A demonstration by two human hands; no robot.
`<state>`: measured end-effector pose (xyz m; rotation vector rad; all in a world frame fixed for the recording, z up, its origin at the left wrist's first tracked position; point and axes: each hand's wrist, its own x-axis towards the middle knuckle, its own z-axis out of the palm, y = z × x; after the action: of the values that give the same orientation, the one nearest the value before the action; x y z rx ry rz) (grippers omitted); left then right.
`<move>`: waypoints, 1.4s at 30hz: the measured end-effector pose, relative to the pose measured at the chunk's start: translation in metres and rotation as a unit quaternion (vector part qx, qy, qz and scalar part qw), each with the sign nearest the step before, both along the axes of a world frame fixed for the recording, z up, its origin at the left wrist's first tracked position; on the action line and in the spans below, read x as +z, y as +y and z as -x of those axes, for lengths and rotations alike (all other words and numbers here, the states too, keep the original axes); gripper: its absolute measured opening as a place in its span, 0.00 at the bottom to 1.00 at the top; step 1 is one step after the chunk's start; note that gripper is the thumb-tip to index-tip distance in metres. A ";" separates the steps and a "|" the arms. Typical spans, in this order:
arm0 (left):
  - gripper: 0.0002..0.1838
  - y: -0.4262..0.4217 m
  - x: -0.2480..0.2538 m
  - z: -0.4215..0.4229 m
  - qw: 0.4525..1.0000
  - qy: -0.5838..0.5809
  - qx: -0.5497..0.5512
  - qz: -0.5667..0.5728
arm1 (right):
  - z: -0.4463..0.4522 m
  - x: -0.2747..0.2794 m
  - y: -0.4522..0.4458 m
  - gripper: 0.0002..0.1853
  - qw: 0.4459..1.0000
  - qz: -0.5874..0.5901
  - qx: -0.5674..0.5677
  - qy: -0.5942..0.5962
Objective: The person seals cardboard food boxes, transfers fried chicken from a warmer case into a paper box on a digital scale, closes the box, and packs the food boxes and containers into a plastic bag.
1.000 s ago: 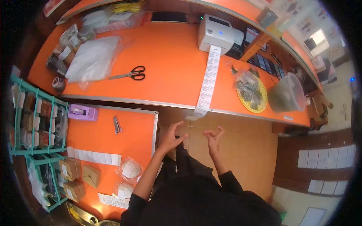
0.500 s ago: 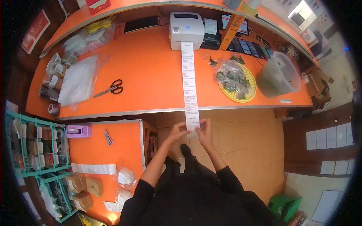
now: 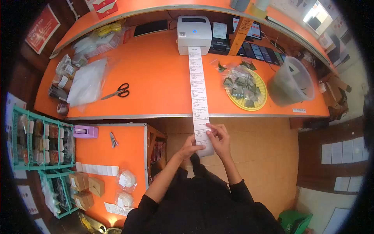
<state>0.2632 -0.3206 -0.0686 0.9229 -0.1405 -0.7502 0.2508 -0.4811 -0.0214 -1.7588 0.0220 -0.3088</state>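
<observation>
Holding long paper strip (image 3: 198,85) at middle of frame, low part in both hands. Words printed down strip; top end not free from white printer (image 3: 194,37), upper middle. Left hand (image 3: 187,149) pinching strip, thumb in front, other fingertips hidden. Right hand (image 3: 220,141) nearly closed, pinching right edge.

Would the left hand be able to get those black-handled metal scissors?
Probably, after letting go: the left hand is holding the long white printed paper strip, but nothing covers the scissors.
</observation>
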 end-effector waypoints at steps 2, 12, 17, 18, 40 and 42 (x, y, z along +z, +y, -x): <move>0.33 -0.006 0.012 0.003 0.999 0.005 0.040 0.022 | -0.004 0.006 -0.002 0.14 1.000 0.000 0.010 -0.004; 0.36 -0.021 0.034 0.027 0.997 -0.019 0.068 0.017 | 0.005 0.038 -0.007 0.08 0.995 0.061 -0.040 -0.069; 0.37 -0.037 0.029 0.029 0.996 -0.039 0.086 0.007 | 0.002 0.051 -0.017 0.14 0.987 0.130 0.004 -0.089; 0.37 -0.042 0.022 0.027 0.994 -0.050 0.096 0.010 | -0.003 0.048 -0.026 0.15 0.981 0.169 0.035 -0.089; 0.34 0.003 -0.017 0.035 0.907 -0.370 0.114 -0.165 | 0.009 0.033 0.010 0.08 0.915 0.309 0.078 -0.247; 0.31 0.057 -0.058 0.068 0.781 -0.381 0.281 -0.406 | 0.041 0.060 0.094 0.07 0.907 0.267 0.209 -0.249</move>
<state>0.1949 -0.2635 -0.1269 1.9665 -0.2397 0.2269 0.2102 -0.3871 0.0383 -2.1092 -0.8704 -0.4678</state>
